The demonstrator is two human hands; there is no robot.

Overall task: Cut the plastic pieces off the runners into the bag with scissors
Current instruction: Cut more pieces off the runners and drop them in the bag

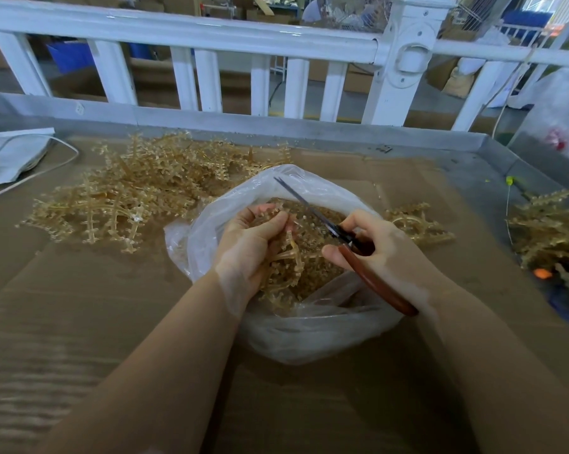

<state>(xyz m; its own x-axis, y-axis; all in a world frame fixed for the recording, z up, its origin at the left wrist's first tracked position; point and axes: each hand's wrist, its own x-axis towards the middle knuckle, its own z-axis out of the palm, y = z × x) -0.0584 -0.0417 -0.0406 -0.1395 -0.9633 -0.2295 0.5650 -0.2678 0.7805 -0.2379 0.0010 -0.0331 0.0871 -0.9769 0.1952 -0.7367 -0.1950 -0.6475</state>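
While scissors gape, translucent runner curves.

A white railing ran behind the table, which was covered in brown cardboard. Cardboard boxes stood on the floor beyond.

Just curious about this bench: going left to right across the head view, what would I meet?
Grey bag → big runner pile → left hand → scissors → right hand → runner heap at right edge.

Hands with runner and scissors over bag.
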